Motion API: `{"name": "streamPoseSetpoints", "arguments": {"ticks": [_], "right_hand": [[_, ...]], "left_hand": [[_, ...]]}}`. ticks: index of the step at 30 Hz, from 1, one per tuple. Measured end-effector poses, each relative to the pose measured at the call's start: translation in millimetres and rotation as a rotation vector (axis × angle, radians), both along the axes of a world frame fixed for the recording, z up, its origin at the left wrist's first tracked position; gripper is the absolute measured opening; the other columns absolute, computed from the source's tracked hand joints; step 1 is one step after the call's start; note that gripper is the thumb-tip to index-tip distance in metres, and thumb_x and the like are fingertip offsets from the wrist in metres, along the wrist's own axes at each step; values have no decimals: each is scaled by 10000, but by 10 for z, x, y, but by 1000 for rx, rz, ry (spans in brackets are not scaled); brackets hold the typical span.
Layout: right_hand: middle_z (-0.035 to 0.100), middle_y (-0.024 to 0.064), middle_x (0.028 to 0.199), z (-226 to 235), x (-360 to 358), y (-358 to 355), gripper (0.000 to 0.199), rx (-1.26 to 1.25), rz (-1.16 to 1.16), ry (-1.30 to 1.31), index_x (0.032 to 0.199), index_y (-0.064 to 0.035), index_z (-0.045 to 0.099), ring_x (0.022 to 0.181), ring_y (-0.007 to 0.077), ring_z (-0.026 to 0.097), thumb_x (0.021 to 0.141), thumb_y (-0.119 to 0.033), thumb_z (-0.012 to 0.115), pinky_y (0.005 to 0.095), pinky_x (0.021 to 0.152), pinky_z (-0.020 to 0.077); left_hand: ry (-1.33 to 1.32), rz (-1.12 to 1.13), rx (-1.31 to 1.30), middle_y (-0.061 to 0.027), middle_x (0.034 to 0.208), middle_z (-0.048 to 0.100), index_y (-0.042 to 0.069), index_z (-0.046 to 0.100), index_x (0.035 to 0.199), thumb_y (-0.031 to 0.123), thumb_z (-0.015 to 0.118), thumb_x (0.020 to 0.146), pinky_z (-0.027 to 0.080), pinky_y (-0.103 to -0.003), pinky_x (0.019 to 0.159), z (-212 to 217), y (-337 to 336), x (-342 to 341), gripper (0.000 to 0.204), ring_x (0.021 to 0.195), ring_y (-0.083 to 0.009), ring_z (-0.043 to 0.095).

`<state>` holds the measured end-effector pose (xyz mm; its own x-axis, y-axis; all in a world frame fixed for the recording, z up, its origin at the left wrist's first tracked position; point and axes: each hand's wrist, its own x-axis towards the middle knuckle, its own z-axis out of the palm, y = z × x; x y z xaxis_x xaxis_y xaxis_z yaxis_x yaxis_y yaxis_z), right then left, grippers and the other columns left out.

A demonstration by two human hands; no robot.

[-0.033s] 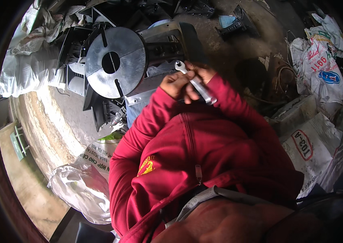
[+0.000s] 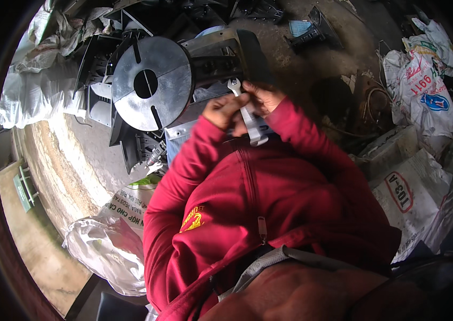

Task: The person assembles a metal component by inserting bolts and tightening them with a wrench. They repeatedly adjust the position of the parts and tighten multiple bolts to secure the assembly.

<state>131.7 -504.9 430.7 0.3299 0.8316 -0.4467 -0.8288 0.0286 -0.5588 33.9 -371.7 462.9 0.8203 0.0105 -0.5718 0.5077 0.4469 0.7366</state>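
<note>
A silver combination wrench (image 2: pixel 248 113) is held in front of my jacket, its open jaw up and away from me and its other end down toward my belly. My left hand (image 2: pixel 225 111) pinches the shank from the left, thumb and fingers closed on it. My right hand (image 2: pixel 267 98) is closed around the wrench from the right, its fingers partly hidden behind the shank. The wrench's lower end is smeared by motion. Left of the hands, a round grey metal disc (image 2: pixel 175 88) with a centre hole and two slots sits on a dark metal frame (image 2: pixel 218 65).
Dark metal brackets (image 2: pixel 130 152) crowd behind and below the disc, beside a power-tool-like piece (image 2: pixel 156 154). A further bracket (image 2: pixel 317 33) lies on the floor at the far right. White sacks (image 2: pixel 424 91) stand on the right, and a plastic bag (image 2: pixel 103 251) lies at the left.
The wrench has swung in my hands, its lower end moving left and nearer upright. My left hand has shifted slightly left. The disc and surroundings stay put.
</note>
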Motion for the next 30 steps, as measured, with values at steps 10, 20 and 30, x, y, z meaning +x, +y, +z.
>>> {"name": "streamPoseSetpoints", "arguments": {"ticks": [10, 20, 30], "right_hand": [[384, -50, 476, -240, 36, 88, 271, 23, -65, -74, 743, -100, 546, 355, 35, 307, 864, -337, 598, 204, 335, 204], [510, 92, 481, -62, 110, -34, 461, 80, 161, 12, 762, -48, 562, 356, 182, 485, 867, -493, 508, 359, 386, 447], [312, -71, 461, -96, 134, 71, 354, -48, 7, 40, 620, -161, 384, 344, 27, 256, 877, -287, 592, 189, 328, 186]], "left_hand": [[-56, -84, 73, -19, 541, 518, 46, 596, 832, 359, 482, 924, 375, -207, 327, 97, 117, -109, 346, 404, -123, 549], [-118, 124, -132, -93, 671, 602, -16, 557, 910, 339, 459, 930, 480, -267, 403, -43, -217, 82, 369, 633, -247, 660], [-161, -148, 318, 39, 455, 459, 52, 616, 761, 356, 537, 902, 261, -196, 344, 40, 484, -211, 344, 339, -43, 387]]}}
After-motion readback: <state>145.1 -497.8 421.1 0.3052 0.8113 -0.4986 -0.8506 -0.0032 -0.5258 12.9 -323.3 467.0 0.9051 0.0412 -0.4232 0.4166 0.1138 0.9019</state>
